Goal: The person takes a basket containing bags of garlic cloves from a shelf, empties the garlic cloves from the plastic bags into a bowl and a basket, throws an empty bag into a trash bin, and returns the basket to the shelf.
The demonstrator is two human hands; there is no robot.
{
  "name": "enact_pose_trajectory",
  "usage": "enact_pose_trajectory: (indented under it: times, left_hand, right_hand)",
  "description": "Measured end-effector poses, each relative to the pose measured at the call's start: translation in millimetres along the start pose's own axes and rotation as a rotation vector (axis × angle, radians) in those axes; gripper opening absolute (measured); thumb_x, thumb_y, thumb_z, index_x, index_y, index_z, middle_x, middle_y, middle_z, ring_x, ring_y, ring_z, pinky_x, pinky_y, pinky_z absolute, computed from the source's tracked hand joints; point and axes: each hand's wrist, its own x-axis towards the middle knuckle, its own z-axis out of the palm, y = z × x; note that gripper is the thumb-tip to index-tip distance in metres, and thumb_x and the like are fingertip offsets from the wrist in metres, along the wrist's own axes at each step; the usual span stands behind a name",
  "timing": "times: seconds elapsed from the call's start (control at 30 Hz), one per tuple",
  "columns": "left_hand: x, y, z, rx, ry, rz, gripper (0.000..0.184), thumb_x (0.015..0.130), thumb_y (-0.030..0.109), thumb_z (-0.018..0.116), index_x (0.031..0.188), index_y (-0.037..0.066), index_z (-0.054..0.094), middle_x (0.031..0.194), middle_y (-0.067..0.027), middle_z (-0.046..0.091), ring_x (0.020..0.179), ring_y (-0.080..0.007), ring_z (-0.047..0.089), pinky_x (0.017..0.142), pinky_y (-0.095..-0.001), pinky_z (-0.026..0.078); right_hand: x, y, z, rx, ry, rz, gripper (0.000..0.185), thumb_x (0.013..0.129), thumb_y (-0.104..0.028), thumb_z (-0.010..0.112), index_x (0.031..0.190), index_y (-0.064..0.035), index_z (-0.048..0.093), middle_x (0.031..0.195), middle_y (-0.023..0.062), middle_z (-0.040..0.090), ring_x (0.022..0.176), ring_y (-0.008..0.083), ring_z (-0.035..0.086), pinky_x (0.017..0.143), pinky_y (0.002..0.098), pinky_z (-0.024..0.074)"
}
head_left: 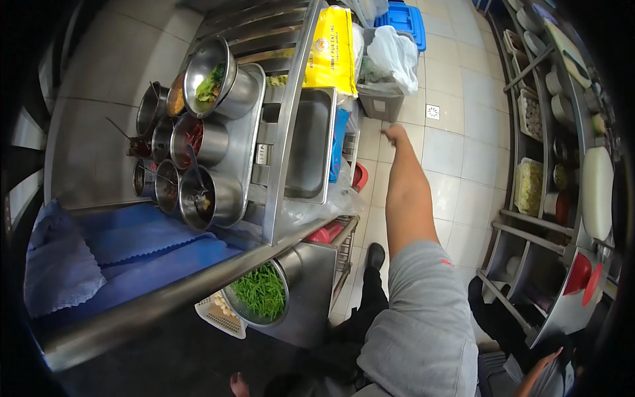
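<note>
My right hand (395,135) reaches forward over the tiled floor at the end of my bare forearm and grey sleeve. Its fingers are loosely bent, a little apart, and nothing shows in them. Nearest to it is a grey bin (381,104) lined with a whitish plastic bag (391,58). At the bottom edge only part of my left hand (239,384) shows, small and dim, its fingers loose with no object visible. Above it a metal bowl (286,294) of cut green vegetables (259,292) stands beside a white perforated basket (220,319).
Several metal pots (228,198) stand on a tray (254,142) on the left counter, near blue cloths (145,238) and a yellow sack (331,53). On the right, shelves hold food containers (529,188) and a long white object (596,192). Another person's hand (544,362) appears lower right.
</note>
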Motion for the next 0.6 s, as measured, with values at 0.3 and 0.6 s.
enact_pose_trajectory:
  times: [0.3,0.6]
  left_hand:
    - [105,-14,61,-0.794,-0.372,-0.061,0.051,0.097,0.058,0.060,0.116,0.012,0.060,0.093,-0.0023,0.060,0.076,-0.0158,0.060,0.060,-0.0294,0.047]
    - [144,78,92,-1.025,-0.637,0.003,0.086,0.094,0.072,0.051,0.149,0.006,0.043,0.146,-0.0156,0.049,0.123,-0.0292,0.053,0.102,-0.0444,0.045]
  right_hand:
    - [-250,258,263,-0.586,-0.228,-0.498,0.021,0.089,-0.028,0.063,0.091,-0.0100,0.074,0.091,0.0134,0.074,0.082,0.0294,0.071,0.071,0.0453,0.0560]
    - [-507,395,320,0.123,-1.083,0.672,0.029,0.101,-0.023,0.051,0.118,-0.0034,0.063,0.104,0.0106,0.069,0.078,0.0256,0.069,0.067,0.0400,0.0584]
